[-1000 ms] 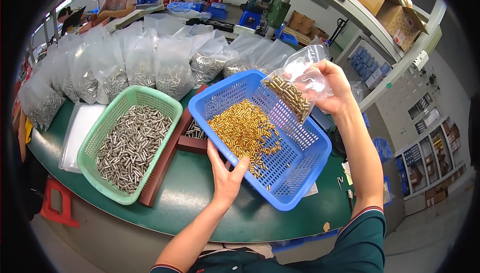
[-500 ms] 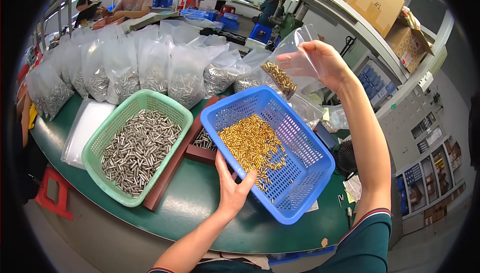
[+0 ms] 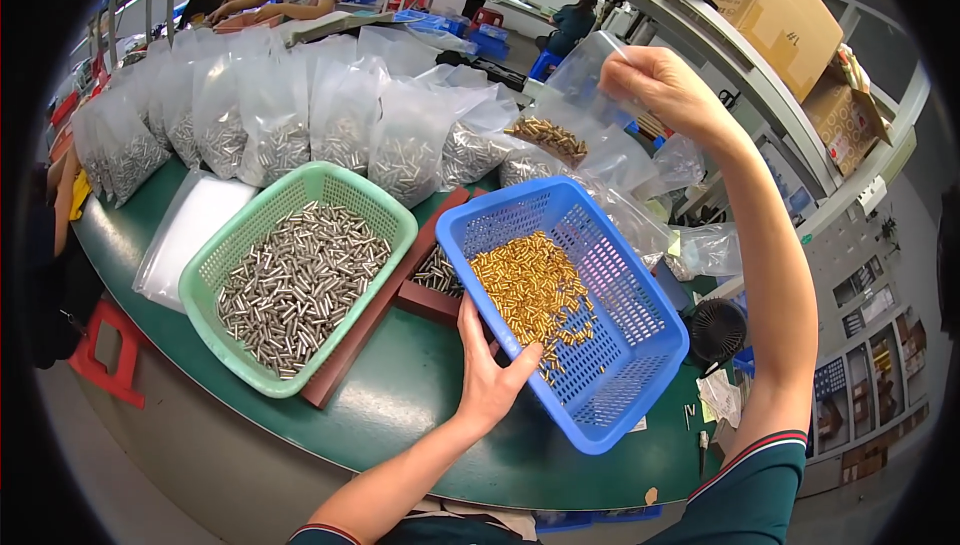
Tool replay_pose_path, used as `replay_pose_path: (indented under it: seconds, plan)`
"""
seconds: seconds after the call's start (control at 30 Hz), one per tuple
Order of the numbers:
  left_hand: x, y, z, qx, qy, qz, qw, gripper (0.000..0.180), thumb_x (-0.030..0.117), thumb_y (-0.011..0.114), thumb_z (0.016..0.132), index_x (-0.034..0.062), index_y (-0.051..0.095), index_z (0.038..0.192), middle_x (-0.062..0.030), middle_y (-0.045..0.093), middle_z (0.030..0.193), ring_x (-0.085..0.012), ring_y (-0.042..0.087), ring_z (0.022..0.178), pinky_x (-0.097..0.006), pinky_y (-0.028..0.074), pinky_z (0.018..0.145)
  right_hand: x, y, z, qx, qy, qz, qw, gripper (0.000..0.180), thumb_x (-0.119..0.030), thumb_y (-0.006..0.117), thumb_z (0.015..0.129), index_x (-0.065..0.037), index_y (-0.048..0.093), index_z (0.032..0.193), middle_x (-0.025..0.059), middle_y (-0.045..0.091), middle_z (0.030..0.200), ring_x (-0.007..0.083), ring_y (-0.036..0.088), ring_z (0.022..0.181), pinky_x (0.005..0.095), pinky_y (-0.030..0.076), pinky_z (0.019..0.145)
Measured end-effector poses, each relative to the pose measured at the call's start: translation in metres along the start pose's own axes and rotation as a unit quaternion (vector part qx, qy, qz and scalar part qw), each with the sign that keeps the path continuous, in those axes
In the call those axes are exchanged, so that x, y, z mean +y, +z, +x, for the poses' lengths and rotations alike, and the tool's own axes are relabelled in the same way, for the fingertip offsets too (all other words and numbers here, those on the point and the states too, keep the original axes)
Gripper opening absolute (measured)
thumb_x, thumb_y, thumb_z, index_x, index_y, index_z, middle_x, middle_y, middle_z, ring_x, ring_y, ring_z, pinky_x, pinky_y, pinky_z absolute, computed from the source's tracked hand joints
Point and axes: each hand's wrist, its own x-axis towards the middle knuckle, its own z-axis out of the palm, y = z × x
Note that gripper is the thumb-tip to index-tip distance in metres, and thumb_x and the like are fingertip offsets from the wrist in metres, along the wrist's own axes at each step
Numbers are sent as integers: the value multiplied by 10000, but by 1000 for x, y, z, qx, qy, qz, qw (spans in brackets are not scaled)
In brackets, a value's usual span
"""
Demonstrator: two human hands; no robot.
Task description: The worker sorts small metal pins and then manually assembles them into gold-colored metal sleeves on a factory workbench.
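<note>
My left hand (image 3: 487,380) grips the near-left rim of a blue perforated plastic basket (image 3: 625,290), thumb over the edge. Small gold-coloured metal pins (image 3: 535,290) lie heaped toward the basket's left side. Raised beyond its far right corner, my right hand (image 3: 660,90) is closed on the top of a clear plastic bag (image 3: 585,65). More gold-coloured pins (image 3: 548,138) sit in the low end of that bag. Left of the blue basket, a light green basket (image 3: 270,200) holds many silver metal pins (image 3: 305,285).
Filled clear bags (image 3: 275,145) stand in a row along the back of the green table (image 3: 400,405). Flat empty bags (image 3: 190,235) lie at left. A reddish-brown bar (image 3: 335,370) runs between the baskets. At right sits a black fan (image 3: 718,330); cardboard boxes (image 3: 770,15) rest above.
My right hand has turned and closed more tightly around the bag's top, and the bag's pins now lie flatter. My left hand stays on the basket rim. The whole view has shifted slightly.
</note>
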Motion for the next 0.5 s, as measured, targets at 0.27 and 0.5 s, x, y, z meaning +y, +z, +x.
replay_pose_path:
  seconds: [0.27, 0.5]
  plan:
    - [-1, -1, 0, -7, 3, 3, 1000, 940, 186, 663, 713, 59, 58, 1422, -167, 150, 1371, -295, 308, 1254, -448, 372, 990, -24, 0, -3, 72, 56, -9, 996, 233, -236, 615, 836, -12, 677, 816, -2, 557, 637, 64, 474, 611, 238, 393, 564]
    - [1, -1, 1, -1, 8, 5, 1000, 937, 178, 662, 709, 60, 64, 1420, -164, 154, 1368, -294, 306, 1253, -450, 371, 992, -20, 6, -3, 85, 44, 31, 995, 245, -259, 638, 825, -19, 688, 832, -12, 559, 637, 62, 463, 604, 241, 390, 559]
